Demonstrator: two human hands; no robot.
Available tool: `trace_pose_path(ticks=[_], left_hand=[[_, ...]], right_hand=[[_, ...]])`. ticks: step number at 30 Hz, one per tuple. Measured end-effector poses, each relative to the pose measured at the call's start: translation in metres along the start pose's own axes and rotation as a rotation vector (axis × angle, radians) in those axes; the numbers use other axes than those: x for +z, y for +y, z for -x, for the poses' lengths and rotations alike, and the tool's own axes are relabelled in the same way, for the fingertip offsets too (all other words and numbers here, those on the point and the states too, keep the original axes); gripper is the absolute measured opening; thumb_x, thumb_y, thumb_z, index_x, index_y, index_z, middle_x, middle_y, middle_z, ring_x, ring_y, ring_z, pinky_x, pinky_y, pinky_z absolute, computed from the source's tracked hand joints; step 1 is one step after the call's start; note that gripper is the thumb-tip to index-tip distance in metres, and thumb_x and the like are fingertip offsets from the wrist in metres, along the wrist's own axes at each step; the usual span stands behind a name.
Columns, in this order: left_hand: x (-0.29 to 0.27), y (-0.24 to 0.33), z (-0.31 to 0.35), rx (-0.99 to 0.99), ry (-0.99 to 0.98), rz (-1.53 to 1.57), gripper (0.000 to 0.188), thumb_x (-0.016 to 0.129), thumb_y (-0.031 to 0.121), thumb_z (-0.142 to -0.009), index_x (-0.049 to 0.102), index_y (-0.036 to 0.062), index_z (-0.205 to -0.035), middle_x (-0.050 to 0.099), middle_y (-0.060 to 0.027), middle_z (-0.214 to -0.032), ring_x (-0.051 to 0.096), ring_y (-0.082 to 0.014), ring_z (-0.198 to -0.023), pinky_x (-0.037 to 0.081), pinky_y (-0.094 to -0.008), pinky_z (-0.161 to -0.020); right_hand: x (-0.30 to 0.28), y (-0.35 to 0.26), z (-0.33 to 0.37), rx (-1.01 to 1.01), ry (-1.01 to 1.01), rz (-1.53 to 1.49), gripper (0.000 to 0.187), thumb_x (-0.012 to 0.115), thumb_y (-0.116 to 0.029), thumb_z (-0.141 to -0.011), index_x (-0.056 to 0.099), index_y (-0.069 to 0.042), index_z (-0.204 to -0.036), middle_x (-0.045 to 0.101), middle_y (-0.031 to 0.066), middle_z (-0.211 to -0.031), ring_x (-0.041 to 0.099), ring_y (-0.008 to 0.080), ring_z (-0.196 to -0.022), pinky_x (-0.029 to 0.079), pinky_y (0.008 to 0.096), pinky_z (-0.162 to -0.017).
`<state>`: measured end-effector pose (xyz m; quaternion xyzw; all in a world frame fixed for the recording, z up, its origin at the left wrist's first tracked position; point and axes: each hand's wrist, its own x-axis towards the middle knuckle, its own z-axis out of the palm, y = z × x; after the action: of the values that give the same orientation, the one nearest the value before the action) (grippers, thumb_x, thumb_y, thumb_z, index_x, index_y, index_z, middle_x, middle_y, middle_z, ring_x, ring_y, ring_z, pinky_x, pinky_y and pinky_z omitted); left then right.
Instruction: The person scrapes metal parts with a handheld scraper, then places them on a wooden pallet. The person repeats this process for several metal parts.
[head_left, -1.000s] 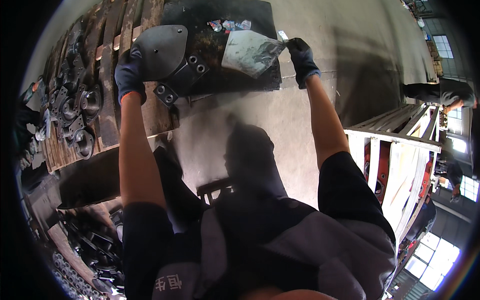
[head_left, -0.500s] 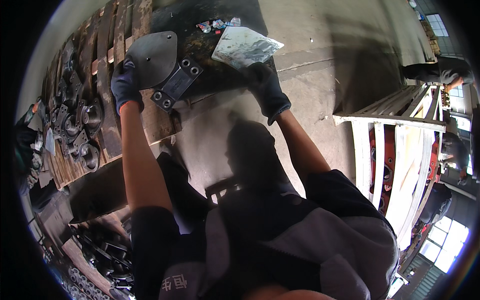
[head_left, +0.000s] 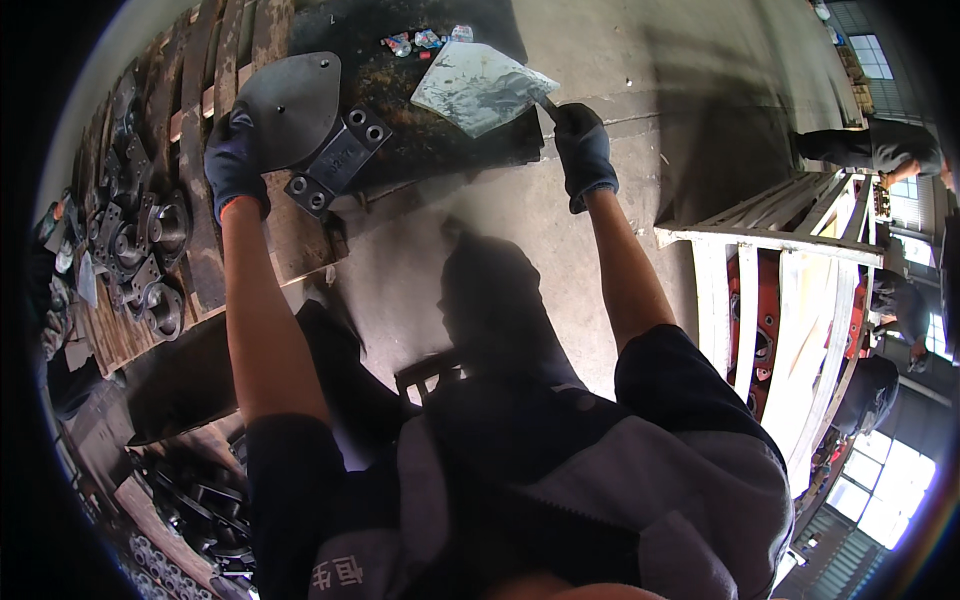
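A flat grey metal plate (head_left: 292, 112) with rounded corners and two small holes sits at the upper left of the head view. My gloved left hand (head_left: 238, 160) is closed on its left edge. The plate joins or overlaps a dark bracket (head_left: 340, 160) with bright-rimmed holes at both ends; which of the two I cannot tell. My gloved right hand (head_left: 582, 145) is closed round a thin flat scraper (head_left: 545, 101). Its tip touches or hangs just over a white sheet (head_left: 468, 90) smeared with grey paste.
Under the plate and sheet is a dark stained tabletop (head_left: 400, 160), with crumpled wrappers (head_left: 428, 40) at its far side. Dark metal castings (head_left: 130, 240) crowd a wooden pallet (head_left: 205, 200) on the left. A white wooden crate (head_left: 780, 240) with red parts stands right; other people are beyond it.
My right hand has moved right and away from the sheet's near edge, and the scraper now shows. My left hand keeps its hold on the plate; the whole view has shifted slightly.
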<state>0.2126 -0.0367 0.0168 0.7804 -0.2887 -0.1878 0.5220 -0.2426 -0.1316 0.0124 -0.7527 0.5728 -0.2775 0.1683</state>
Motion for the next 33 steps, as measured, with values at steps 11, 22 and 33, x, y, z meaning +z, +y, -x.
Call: trace_pose_path(ticks=[11, 22, 33], left_hand=[[-0.004, -0.011, -0.007, 0.021, 0.024, -0.050, 0.053, 0.056, 0.043, -0.087, 0.058, 0.0000, -0.117, 0.065, -0.0141, -0.105, 0.061, -0.0201, -0.091, 0.046, -0.0301, -0.081], [-0.003, 0.008, 0.008, -0.008, -0.030, 0.087, 0.046, 0.057, 0.038, -0.089, 0.060, -0.0012, -0.112, 0.065, -0.0118, -0.101, 0.059, -0.0186, -0.086, 0.046, -0.0304, -0.080], [-0.005, 0.021, 0.019, -0.036, -0.044, 0.037, 0.046, 0.054, 0.037, -0.089, 0.059, -0.0011, -0.114, 0.065, -0.0128, -0.103, 0.060, -0.0201, -0.089, 0.045, -0.0313, -0.082]], right_hand=[[-0.009, -0.004, -0.008, -0.141, -0.032, 0.133, 0.012, 0.055, -0.013, -0.084, 0.064, -0.006, -0.087, 0.063, 0.0165, -0.081, 0.061, 0.0355, -0.078, 0.049, 0.0388, -0.065], [-0.014, -0.004, -0.011, -0.286, -0.079, 0.116, 0.013, 0.054, -0.009, -0.082, 0.064, -0.006, -0.089, 0.063, 0.0160, -0.083, 0.061, 0.0354, -0.078, 0.049, 0.0388, -0.066], [-0.013, -0.010, -0.011, -0.318, -0.122, 0.110, 0.012, 0.055, -0.013, -0.084, 0.065, -0.006, -0.086, 0.064, 0.0163, -0.084, 0.061, 0.0356, -0.079, 0.049, 0.0402, -0.068]])
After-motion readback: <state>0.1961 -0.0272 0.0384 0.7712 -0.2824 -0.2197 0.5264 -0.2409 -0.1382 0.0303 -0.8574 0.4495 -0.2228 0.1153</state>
